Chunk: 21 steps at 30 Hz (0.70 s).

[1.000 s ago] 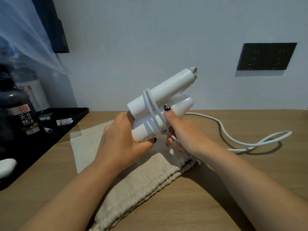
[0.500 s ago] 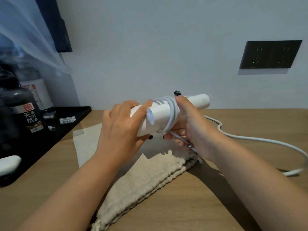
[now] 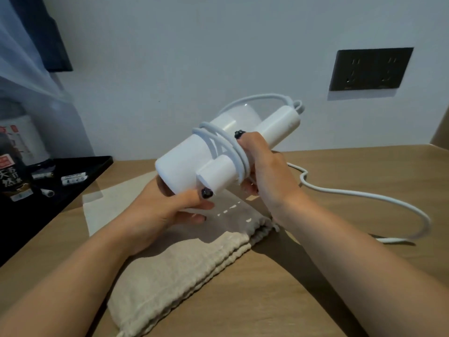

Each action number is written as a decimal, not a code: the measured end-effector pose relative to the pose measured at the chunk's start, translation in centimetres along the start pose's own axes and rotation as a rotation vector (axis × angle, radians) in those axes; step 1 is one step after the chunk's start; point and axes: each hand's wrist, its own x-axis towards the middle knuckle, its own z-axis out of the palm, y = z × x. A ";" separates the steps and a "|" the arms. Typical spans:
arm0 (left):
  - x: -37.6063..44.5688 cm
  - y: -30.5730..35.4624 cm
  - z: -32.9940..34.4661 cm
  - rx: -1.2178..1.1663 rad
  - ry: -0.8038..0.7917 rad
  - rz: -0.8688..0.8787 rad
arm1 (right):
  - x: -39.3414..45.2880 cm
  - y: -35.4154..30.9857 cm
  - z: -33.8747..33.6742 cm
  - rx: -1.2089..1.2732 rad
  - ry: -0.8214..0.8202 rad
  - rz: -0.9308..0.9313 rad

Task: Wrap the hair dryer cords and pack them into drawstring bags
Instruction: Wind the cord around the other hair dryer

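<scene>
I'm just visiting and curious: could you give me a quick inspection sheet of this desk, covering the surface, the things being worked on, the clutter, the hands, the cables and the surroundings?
Surface: wooden table, bare wood at the front right.
Job's things: white hair dryer held above the table; beige drawstring bag lying flat under the hands.
Clutter: black tray at left carrying bottles and small white sachets.
Hands: left hand grips the dryer's body from below; right hand holds the cord turns against the handle.
Cables: white cord, some turns wound round the dryer, the rest trailing loose over the table at right.
Surroundings: pale wall, dark wall socket, sheer curtain at left.
</scene>
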 end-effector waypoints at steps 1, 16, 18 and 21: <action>-0.2 0.3 0.1 -0.131 -0.044 -0.035 | 0.1 0.0 -0.2 0.005 0.005 -0.023; -0.2 0.6 0.7 -0.285 0.163 0.060 | 0.9 0.1 -1.0 -0.342 -0.126 -0.024; -0.1 0.7 0.3 -0.234 0.212 0.111 | 1.1 0.2 -1.1 -0.363 -0.123 0.008; 0.1 1.0 -0.4 0.002 0.318 0.230 | 1.1 0.3 -1.5 -0.436 -0.143 0.085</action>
